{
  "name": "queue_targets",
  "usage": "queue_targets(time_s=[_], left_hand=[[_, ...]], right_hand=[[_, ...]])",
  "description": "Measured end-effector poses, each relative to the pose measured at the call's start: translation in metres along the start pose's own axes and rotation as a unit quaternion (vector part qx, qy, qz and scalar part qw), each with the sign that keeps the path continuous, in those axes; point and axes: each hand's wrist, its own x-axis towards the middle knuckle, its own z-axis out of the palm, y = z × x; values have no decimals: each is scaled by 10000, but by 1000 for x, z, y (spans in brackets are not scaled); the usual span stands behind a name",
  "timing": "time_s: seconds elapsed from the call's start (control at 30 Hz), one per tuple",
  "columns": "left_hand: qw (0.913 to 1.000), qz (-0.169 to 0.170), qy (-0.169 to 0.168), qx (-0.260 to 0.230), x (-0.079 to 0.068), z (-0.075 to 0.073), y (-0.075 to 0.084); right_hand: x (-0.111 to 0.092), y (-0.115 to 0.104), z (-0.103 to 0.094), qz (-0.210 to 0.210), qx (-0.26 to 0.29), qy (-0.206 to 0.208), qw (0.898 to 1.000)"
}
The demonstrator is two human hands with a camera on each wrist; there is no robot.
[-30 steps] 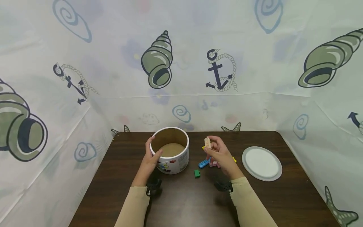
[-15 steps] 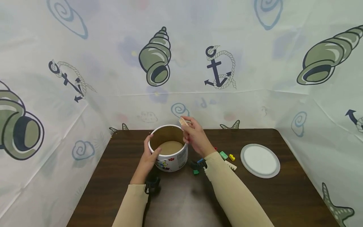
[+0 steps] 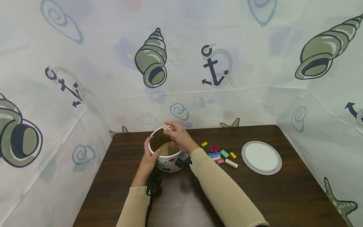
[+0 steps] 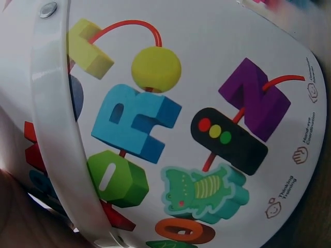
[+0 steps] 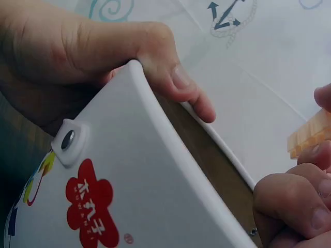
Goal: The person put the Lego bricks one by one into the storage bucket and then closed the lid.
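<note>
A white round bucket (image 3: 169,166) with coloured print stands on the table. My left hand (image 3: 147,161) grips its rim at the left, the thumb on the near side. Its handle strap (image 4: 49,113) crosses the printed side in the left wrist view. Over the mouth of the bucket, my right hand (image 3: 180,137) pinches a peach-coloured toy building brick (image 3: 166,127) between thumb and fingers. In the right wrist view the brick (image 5: 309,135) shows a row of studs and stands higher than the rim. Part of the bucket's inside is hidden by the right hand.
Several loose building bricks lie right of the bucket, among them a blue brick (image 3: 214,154), a green brick (image 3: 224,153) and a long cream brick (image 3: 231,163). Farther right lies a white plate (image 3: 262,157). A printed cloth (image 3: 244,107) hangs behind and beside the dark table (image 3: 272,198).
My right hand has carried the peach brick left from above the loose bricks to over the bucket's mouth. The left hand keeps its grip on the rim.
</note>
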Motion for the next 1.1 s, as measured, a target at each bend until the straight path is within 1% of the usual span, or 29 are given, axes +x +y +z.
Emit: queue_targets(time_s=[0.1, 0.23, 0.47, 0.63, 0.77, 0.83, 0.9, 0.93, 0.97, 1.03, 1.07, 1.1], left_hand=[[10000, 19, -13, -47, 1, 2, 0], [9999, 83, -14, -109, -1, 1, 1], [10000, 35, -9, -40, -1, 1, 1], [9999, 55, -14, -84, -2, 2, 3], [9999, 55, -17, -106, -3, 1, 3], [9999, 63, -10, -80, -3, 1, 3], [10000, 78, -4, -55, -2, 1, 2], [10000, 69, 11, -35, -2, 1, 1], [10000, 68, 16, -9, -2, 1, 0], [10000, 52, 43, 38, -2, 1, 0], [10000, 57, 49, 38, -2, 2, 0], [10000, 48, 60, 34, -2, 2, 0]], right_hand=[[-2, 0, -1, -72, -195, -27, 9998], [-3, 1, 2, -166, -373, -9, 9992], [-7, 2, 6, -553, -907, 261, 9940], [-9, 3, 7, -770, -881, 501, 9919], [-10, 4, 9, -859, -828, 499, 9916], [-12, 5, 9, -996, -1106, 446, 9879], [-15, 7, 9, -1263, -1502, 364, 9799], [-17, 9, 10, -1474, -1755, 291, 9729], [-19, 11, 11, -1710, -2039, 221, 9637], [-24, 16, 14, -2235, -2651, 102, 9379], [-26, 19, 15, -2491, -2949, 64, 9225], [-29, 23, 16, -2741, -3254, 52, 9050]])
